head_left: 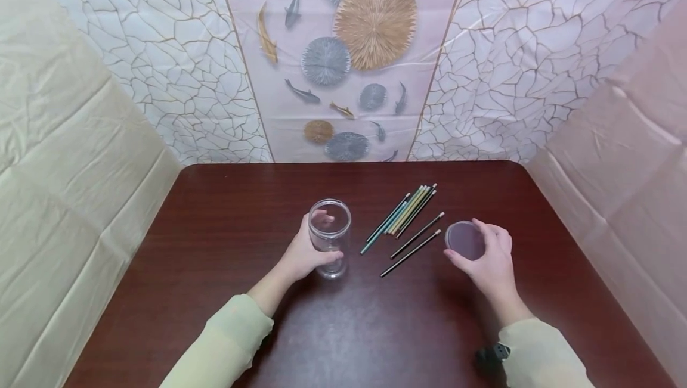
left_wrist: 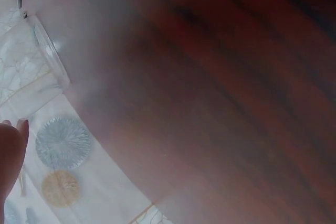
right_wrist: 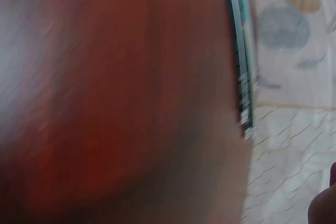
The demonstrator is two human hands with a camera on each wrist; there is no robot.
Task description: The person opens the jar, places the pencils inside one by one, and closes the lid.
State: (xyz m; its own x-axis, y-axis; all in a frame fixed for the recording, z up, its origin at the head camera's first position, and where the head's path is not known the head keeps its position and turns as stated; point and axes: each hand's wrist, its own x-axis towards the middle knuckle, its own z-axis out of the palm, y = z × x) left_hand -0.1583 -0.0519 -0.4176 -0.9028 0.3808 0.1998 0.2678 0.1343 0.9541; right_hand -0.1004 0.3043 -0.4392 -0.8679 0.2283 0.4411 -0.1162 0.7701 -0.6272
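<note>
In the head view my left hand (head_left: 308,251) grips a clear, cylindrical jar (head_left: 334,242) whose open mouth faces up. Thumb and fingers wrap around its side, and no contents show inside. On the right, my right hand (head_left: 491,260) holds a round, flat translucent lid (head_left: 464,241) by its rim, between thumb and fingers. Between the hands lie several pencils (head_left: 405,212) in teal, gold and black, most of them bunched. Two dark pencils (head_left: 410,253) rest apart, nearer me. The left wrist view catches part of the jar's rim (left_wrist: 51,53); the right wrist view shows blurred pencils (right_wrist: 241,61).
Everything rests on a dark reddish-brown table (head_left: 241,197). A patterned backdrop (head_left: 343,108) stands behind its far edge, with pale cloth walls (head_left: 80,167) at both sides. A dark strap (head_left: 501,351) shows at the right sleeve.
</note>
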